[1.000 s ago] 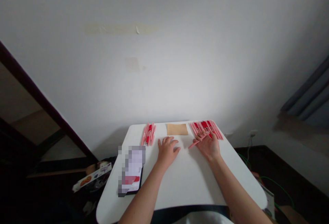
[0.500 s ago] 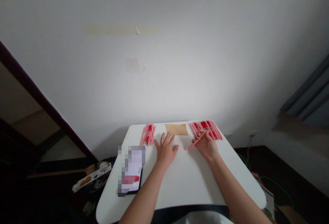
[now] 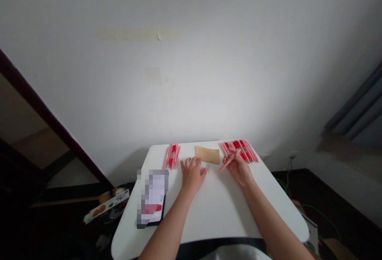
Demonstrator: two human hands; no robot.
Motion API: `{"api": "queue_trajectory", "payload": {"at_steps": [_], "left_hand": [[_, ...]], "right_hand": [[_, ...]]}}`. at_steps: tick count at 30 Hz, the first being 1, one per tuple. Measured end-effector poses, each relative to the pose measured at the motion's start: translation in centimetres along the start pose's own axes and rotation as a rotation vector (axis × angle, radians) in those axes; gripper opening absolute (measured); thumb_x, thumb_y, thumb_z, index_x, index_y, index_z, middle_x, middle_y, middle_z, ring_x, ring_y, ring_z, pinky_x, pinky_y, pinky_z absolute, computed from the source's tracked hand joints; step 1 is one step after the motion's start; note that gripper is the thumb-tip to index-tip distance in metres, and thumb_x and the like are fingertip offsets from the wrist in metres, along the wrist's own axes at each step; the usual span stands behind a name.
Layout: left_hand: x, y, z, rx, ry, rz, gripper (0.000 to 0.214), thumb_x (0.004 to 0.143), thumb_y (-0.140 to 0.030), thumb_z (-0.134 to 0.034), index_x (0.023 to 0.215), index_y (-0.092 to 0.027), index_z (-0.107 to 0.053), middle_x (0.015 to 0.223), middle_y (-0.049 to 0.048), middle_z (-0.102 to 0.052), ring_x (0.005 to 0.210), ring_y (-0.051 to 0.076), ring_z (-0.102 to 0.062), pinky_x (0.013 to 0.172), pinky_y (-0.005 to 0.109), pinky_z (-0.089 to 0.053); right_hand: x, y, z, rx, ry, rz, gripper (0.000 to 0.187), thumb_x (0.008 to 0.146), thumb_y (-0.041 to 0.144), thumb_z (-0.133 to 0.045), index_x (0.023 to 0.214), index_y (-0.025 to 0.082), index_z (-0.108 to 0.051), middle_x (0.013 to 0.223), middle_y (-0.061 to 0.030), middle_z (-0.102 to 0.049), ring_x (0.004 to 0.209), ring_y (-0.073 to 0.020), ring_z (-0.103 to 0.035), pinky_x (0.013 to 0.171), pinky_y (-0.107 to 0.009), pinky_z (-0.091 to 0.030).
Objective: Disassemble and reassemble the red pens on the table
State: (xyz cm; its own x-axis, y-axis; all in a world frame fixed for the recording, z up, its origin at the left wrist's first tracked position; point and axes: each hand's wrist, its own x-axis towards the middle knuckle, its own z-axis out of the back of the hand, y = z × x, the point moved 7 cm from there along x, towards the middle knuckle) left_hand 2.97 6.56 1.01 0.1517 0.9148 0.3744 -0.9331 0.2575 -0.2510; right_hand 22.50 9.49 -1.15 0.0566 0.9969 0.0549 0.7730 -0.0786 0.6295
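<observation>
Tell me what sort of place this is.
Probably a room indoors, perhaps at home: a small white table stands against a plain wall marked with old tape, and a grey curtain hangs at the right.

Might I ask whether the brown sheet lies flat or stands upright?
Flat: the brown sheet lies along the white table, broad face up.

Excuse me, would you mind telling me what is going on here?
The person's right hand holds a pink pen at a slant, near a row of pink and red pens. The left hand is open, fingertips at the near-left corner of a tan sheet. A smaller pen group and a phone lie left on the white table.
</observation>
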Motion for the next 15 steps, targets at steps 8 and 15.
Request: {"api": "queue_trajectory", "payload": {"at_steps": [8, 15], "left_hand": [[0.1, -0.3, 0.8, -0.054, 0.025, -0.030, 0.030, 0.086, -0.033, -0.052, 0.114, -0.028, -0.063, 0.112, 0.0042, -0.062, 0.110, 0.026, -0.045, 0.110, 0.053, -0.024], [0.4, 0.2, -0.4, -0.054, 0.041, -0.046, 0.034, 0.089, -0.023, -0.045, 0.118, -0.031, -0.061, 0.130, 0.0021, -0.057, 0.126, 0.029, -0.039, 0.110, 0.059, -0.022]], "right_hand": [[-0.3, 1.1, 0.5, -0.085, -0.087, 0.169, 0.025, 0.074, 0.044, -0.074, 0.082, 0.023, -0.063, 0.073, 0.0034, -0.063, 0.069, -0.0119, -0.061, 0.076, -0.037, -0.059], [-0.9, 1.7, -0.3, -0.168, -0.090, 0.240, 0.024, 0.070, 0.032, -0.078, 0.073, 0.022, -0.057, 0.072, 0.0059, -0.059, 0.070, -0.0103, -0.062, 0.077, -0.034, -0.059]]}}
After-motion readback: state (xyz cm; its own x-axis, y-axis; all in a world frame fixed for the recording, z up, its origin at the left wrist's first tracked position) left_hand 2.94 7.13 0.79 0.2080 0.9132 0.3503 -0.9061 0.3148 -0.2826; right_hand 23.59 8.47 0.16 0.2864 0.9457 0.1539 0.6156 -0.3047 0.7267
